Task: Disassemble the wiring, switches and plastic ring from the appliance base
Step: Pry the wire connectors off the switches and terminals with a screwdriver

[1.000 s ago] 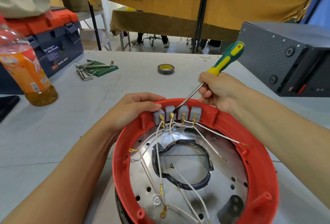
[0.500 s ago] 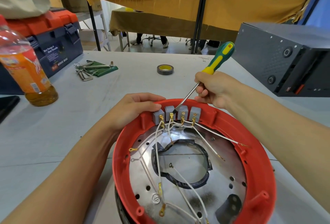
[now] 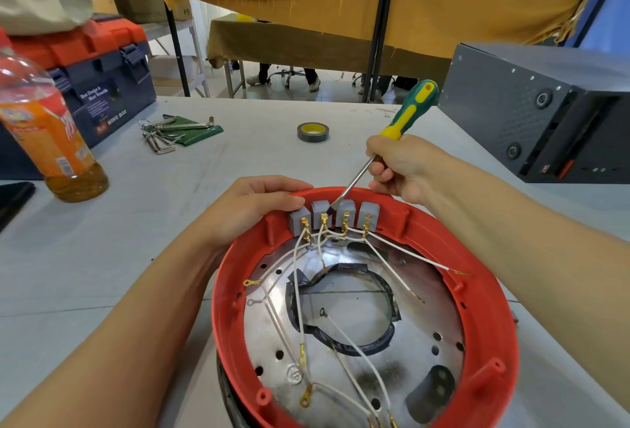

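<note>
The appliance base lies upside down before me, a red plastic ring (image 3: 491, 318) around a shiny metal plate (image 3: 419, 352). Several grey switches (image 3: 334, 218) sit in a row at the ring's far rim, with white wires (image 3: 296, 301) running from their brass terminals across the plate. My left hand (image 3: 252, 206) holds the far left rim, fingers curled over it beside the leftmost switch. My right hand (image 3: 402, 165) grips a green and yellow screwdriver (image 3: 409, 114); its tip sits between the second and third switch.
On the grey table stand an orange drink bottle (image 3: 51, 141) and a blue and red toolbox (image 3: 95, 79) at the left, hex keys (image 3: 170, 134) and a tape roll (image 3: 312, 132) further back, and a dark metal box (image 3: 545, 114) at the right.
The screwdriver handle has tilted left, and my right hand has shifted slightly left with it. The tip stays at the switches. My left hand has not moved.
</note>
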Demonstrator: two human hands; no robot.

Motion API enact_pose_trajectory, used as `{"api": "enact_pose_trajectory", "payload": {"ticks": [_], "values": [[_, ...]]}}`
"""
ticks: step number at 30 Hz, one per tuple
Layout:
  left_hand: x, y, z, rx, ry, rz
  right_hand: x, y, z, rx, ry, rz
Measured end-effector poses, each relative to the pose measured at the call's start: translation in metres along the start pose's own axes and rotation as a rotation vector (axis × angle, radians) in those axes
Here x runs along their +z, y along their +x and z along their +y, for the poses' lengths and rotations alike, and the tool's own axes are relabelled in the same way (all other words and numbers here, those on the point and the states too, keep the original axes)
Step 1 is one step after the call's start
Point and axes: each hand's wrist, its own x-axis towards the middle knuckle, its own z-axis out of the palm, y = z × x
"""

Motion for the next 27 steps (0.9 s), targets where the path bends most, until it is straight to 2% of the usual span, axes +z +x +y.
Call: {"api": "enact_pose_trajectory", "payload": {"ticks": [10,18,27], "values": [[0.002,0.0,0.0,0.003,-0.012,0.009,0.001,0.0,-0.001,0.002,-0.014,0.01],[0.002,-0.002,0.0,0.002,-0.034,0.001,-0.007,-0.012,0.011,-0.186,0.122,0.004],[0.003,-0.002,0.001,0.008,-0.033,0.003,-0.006,-0.018,0.014,-0.319,0.1,0.016]]}}
